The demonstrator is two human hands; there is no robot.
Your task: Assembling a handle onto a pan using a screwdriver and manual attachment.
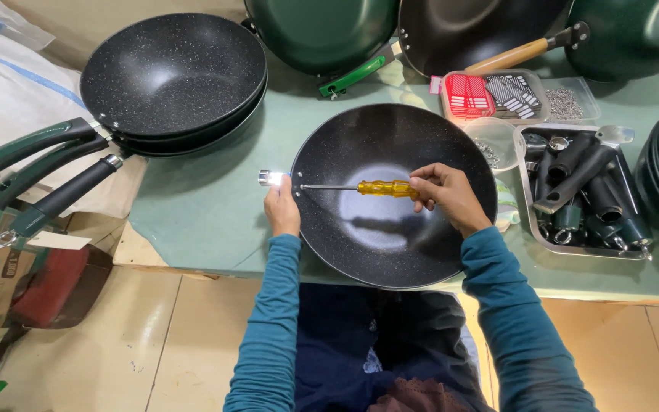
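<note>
Head view: a black speckled pan (390,206) is seen lying on the green table (207,206), its left rim pinched by the left hand (281,210) beside a shiny metal bracket (272,178). A yellow-handled screwdriver (368,188) is gripped in the closed right hand (448,197), its tip set at the rim fitting. The shaft is best kept level and in line with the screw, the pan held firm, so that slipping is avoided. A tray of dark handles (585,194) is seen nearby
</note>
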